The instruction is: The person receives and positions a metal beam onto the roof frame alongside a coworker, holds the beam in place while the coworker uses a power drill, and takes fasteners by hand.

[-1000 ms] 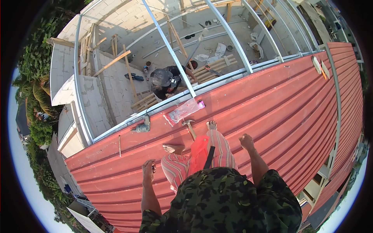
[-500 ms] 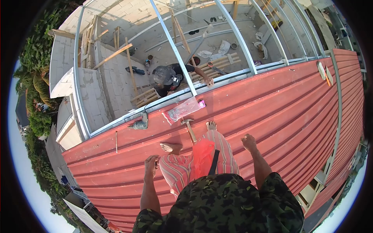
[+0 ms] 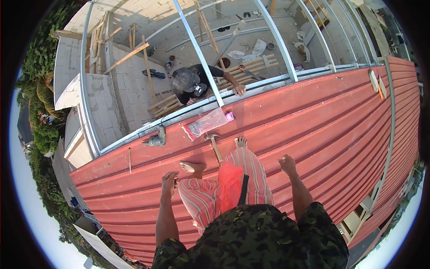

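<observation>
My left hand (image 3: pixel 169 183) hangs beside my left knee, its fingers curled in and nothing showing in them. Out past my right thigh, my right hand (image 3: pixel 287 164) is also closed in a loose fist above the red metal roofing (image 3: pixel 322 139). Neither hand touches the tools. A claw hammer (image 3: pixel 216 147) lies between my bare feet, its head pointing away from me. Beyond it lies a clear plastic packet with red print (image 3: pixel 206 123). A cordless drill (image 3: pixel 156 138) rests on the roofing to the left. Red translucent plastic (image 3: pixel 230 181) hangs at my waist.
The roof ends at a metal edge beam (image 3: pixel 179 117), with steel rafters (image 3: pixel 197 49) over an open drop. A co-worker in a grey cap (image 3: pixel 186 80) stands below, one hand on the edge. A thin stick (image 3: pixel 130 160) lies left; two pale pieces (image 3: pixel 377 83) lie far right.
The view has shifted slightly, so most things sit a little further left. My hands keep nearly the same pose, and the hammer, drill and packet stay put on the roof.
</observation>
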Demonstrator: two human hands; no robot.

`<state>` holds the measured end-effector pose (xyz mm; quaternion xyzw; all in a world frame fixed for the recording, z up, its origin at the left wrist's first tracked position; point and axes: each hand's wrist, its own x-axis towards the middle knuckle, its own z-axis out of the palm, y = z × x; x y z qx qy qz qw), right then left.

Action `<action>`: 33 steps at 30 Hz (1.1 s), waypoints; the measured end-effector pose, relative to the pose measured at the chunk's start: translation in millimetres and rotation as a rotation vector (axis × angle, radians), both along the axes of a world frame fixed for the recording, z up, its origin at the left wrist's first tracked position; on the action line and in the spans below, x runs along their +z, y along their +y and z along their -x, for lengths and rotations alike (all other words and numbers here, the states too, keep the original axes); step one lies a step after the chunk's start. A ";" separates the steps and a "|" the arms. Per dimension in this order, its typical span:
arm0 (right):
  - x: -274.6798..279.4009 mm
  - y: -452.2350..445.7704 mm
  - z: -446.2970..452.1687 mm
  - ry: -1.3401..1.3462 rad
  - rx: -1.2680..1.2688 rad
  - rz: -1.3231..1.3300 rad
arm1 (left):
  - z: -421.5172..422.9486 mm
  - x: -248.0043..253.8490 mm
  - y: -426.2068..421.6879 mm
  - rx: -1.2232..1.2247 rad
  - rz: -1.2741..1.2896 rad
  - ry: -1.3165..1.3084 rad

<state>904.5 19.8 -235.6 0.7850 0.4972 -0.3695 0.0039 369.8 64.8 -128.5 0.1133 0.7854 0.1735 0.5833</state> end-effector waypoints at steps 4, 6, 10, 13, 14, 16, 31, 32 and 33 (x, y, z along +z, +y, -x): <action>-4.1 0.4 -13.9 0.009 0.001 -0.008 | 0.2 7.3 6.0 -0.009 -0.059 0.002; -6.9 0.5 -21.2 0.002 -0.007 -0.028 | 1.7 17.5 6.7 -0.006 -0.071 0.011; -3.5 9.1 -36.4 -0.014 -0.005 -0.065 | 8.6 41.3 -3.3 0.041 -0.114 0.080; 1.8 19.7 -50.1 -0.018 -0.004 -0.094 | 12.4 65.0 -14.9 0.085 -0.127 0.140; 4.7 22.0 -54.7 -0.017 0.000 -0.072 | 13.2 71.8 -21.2 0.111 -0.133 0.167; 12.6 27.4 -63.8 -0.013 0.012 -0.058 | 17.3 81.6 -38.1 0.155 -0.134 0.180; 60.4 -26.7 -99.3 -0.240 -0.035 0.087 | 2.1 42.4 205.4 -0.048 -0.573 0.094; 61.0 -24.3 -106.7 -0.247 -0.025 0.110 | 1.2 24.1 215.5 -0.021 -0.583 0.076; 61.8 -14.4 -115.2 -0.243 -0.041 0.156 | -1.2 9.7 220.5 -0.013 -0.556 0.073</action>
